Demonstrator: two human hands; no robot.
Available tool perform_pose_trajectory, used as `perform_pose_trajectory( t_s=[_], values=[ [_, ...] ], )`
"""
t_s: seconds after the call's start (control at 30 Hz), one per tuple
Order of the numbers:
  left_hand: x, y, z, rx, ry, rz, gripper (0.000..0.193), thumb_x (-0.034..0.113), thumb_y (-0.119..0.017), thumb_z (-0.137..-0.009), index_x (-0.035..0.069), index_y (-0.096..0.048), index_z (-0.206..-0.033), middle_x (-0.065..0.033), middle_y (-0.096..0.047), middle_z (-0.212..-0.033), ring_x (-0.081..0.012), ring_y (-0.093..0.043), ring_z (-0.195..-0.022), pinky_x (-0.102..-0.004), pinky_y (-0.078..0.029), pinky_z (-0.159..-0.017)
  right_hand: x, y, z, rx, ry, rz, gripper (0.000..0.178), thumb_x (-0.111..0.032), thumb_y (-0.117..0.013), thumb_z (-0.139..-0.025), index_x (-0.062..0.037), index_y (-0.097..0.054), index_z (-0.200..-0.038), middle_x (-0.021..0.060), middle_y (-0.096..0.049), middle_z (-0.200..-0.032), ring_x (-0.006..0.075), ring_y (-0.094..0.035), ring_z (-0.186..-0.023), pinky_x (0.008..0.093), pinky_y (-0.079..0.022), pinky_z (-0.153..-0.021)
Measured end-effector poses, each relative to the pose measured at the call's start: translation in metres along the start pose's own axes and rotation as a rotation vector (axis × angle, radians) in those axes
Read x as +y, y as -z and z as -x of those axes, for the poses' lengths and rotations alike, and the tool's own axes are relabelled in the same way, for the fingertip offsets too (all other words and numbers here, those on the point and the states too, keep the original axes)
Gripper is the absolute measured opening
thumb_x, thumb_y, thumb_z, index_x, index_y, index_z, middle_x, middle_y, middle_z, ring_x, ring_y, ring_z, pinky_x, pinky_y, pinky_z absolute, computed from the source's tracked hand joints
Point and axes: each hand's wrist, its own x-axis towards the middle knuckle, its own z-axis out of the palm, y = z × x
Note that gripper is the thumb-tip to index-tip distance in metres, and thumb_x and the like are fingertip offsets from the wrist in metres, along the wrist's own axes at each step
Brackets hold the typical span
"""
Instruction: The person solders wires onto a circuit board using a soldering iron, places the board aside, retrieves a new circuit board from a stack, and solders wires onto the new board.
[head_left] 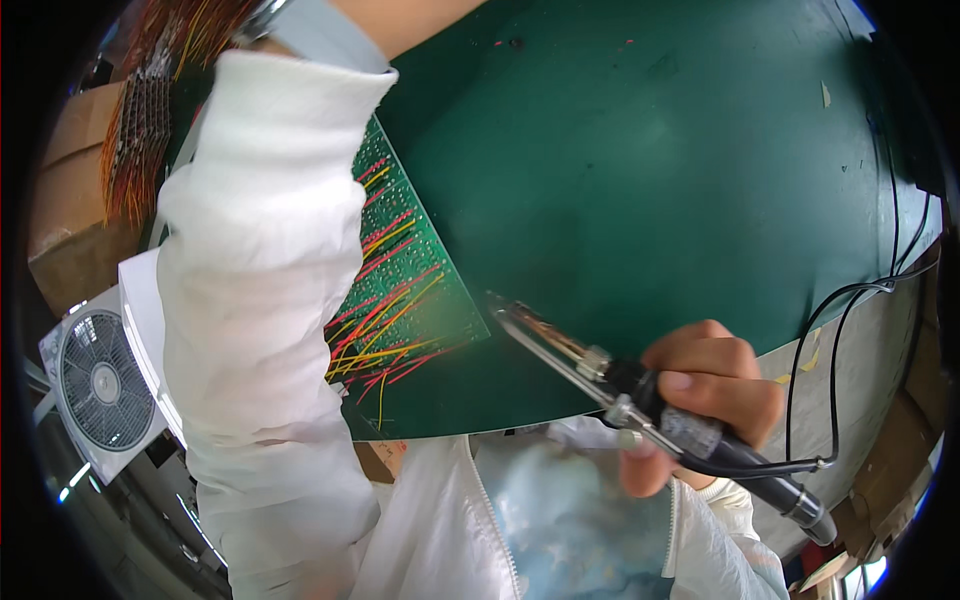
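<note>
Right grip (pixel 715 385) wraps soldering iron (pixel 690 432), right of circuit board (pixel 425 250); left grip unseen. Apparently between joints; next requires steady aim.

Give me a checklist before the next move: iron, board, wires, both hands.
1. Right hand gripping the soldering iron: ok.
2. Tip not overlapping the circuit board in this view: ok, just beside its corner.
3. Red and yellow wires apart from the tip: ok.
4. Whole board visible: not ok, the white left sleeve covers part.
5. Left hand's hold: cannot tell, out of view.
6. Iron hot: cannot tell.
</note>
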Motion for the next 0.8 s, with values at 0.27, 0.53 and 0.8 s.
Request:
perform_pose_trajectory(
  t_s=[0.27, 0.53, 0.8],
  values=[
    [0.098, 0.007, 0.136, 0.142, 0.590, 0.269, 0.012, -0.008, -0.060, -0.075, -0.001, -0.057, -0.084, -0.0049, -0.056, -0.080, -0.0108, -0.049, -0.067, -0.0227, -0.039, -0.060, 0.012, 0.013, 0.023, 0.385, -0.143, 0.100, 0.039, -0.032, -0.064, -0.071, -0.0025, -0.045, -0.088, 0.0095, -0.046, -0.066, 0.0137, -0.044, -0.046, 0.0224, -0.032, -0.037],
    [0.130, -0.018, 0.183, 0.227, 0.710, 0.224, 0.032, -0.013, -0.068, -0.057, 0.003, -0.056, -0.082, -0.0069, -0.052, -0.074, -0.0187, -0.055, -0.062, -0.0284, -0.044, -0.052, 0.014, -0.009, 0.025, 0.198, -0.087, 0.075, 0.033, -0.028, -0.060, -0.074, -0.0021, -0.044, -0.087, 0.0090, -0.048, -0.064, 0.0142, -0.048, -0.046, 0.0216, -0.037, -0.037],
    [0.130, -0.026, 0.188, 0.287, 0.692, 0.271, 0.028, -0.011, -0.069, -0.058, 0.004, -0.058, -0.079, -0.0050, -0.052, -0.073, -0.0162, -0.052, -0.058, -0.0269, -0.043, -0.051, 0.021, -0.008, 0.025, 0.193, -0.096, 0.068, 0.032, -0.024, -0.057, -0.073, 0.0001, -0.045, -0.090, 0.0137, -0.049, -0.066, 0.0158, -0.048, -0.046, 0.0213, -0.037, -0.034]
  ],
)
